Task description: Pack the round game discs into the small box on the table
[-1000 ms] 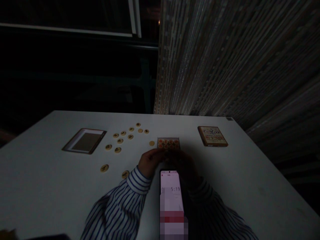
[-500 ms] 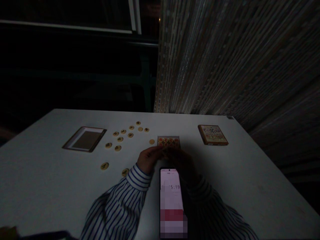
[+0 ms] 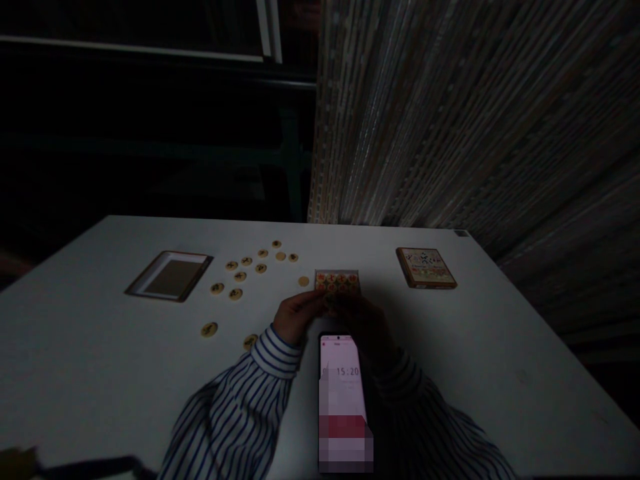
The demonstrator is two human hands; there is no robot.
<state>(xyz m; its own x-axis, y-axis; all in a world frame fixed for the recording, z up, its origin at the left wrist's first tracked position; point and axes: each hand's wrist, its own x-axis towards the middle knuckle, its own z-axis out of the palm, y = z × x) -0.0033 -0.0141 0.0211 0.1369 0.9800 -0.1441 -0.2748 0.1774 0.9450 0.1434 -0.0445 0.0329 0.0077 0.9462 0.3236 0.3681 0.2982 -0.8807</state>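
Observation:
A small open box (image 3: 337,272) stands upright-side open on the white table in front of me, with rows of round xiangqi pieces (image 3: 342,278) marked in red inside. My left hand (image 3: 295,316) reaches over its near left side, fingers pressed together. From the right, my right hand (image 3: 367,327) meets it, fingers bent and deep in shadow. Both sets of fingertips come together over the box's near part and cover the pieces there. Whatever they pinch is too dark to make out. Below the hands lies a lit phone (image 3: 345,393) showing a timer.
Several loose xiangqi pieces (image 3: 240,276) with dark marks are scattered left of the box; two lie blank side up. An open, shallow box lid or tray (image 3: 203,273) sits farther left. A printed box (image 3: 427,268) lies at right. A beaded curtain (image 3: 400,120) hangs behind the table (image 3: 500,347).
Both hands stay at the box with only slight finger movement, and a little more of the red pieces shows. The phone's timer has advanced by one second.

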